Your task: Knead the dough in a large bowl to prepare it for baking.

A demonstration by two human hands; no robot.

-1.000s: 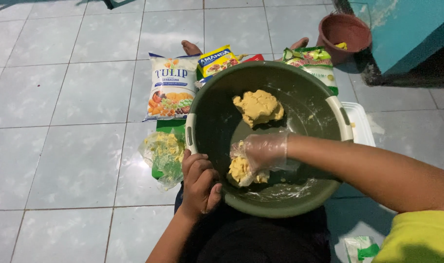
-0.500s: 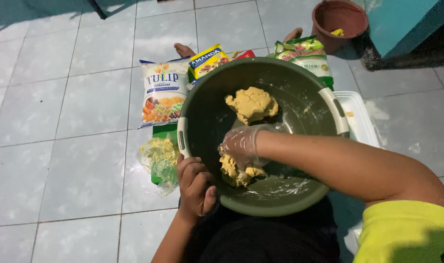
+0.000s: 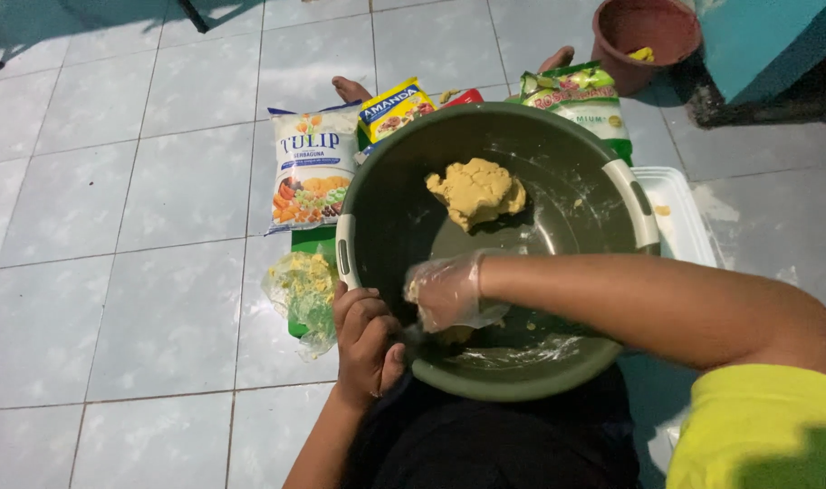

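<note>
A large green basin (image 3: 603,349) rests on my lap. A lump of yellow dough (image 3: 477,190) lies at its far side. My right hand (image 3: 445,292), in a clear plastic glove, is closed on a smaller piece of dough (image 3: 451,334) near the basin's near left wall. My left hand (image 3: 366,340) grips the basin's near left rim beside the white handle (image 3: 345,258).
On the tiled floor lie a white flour bag (image 3: 311,167), a yellow packet (image 3: 395,107), a green-and-white bag (image 3: 578,95), a crumpled clear plastic wrap (image 3: 302,292) and a white tray (image 3: 677,217). A brown pot (image 3: 644,32) stands far right. Feet show beyond the basin.
My gloved right hand has slid left and nearer to the basin's near wall with its dough piece. The left hand stays on the rim.
</note>
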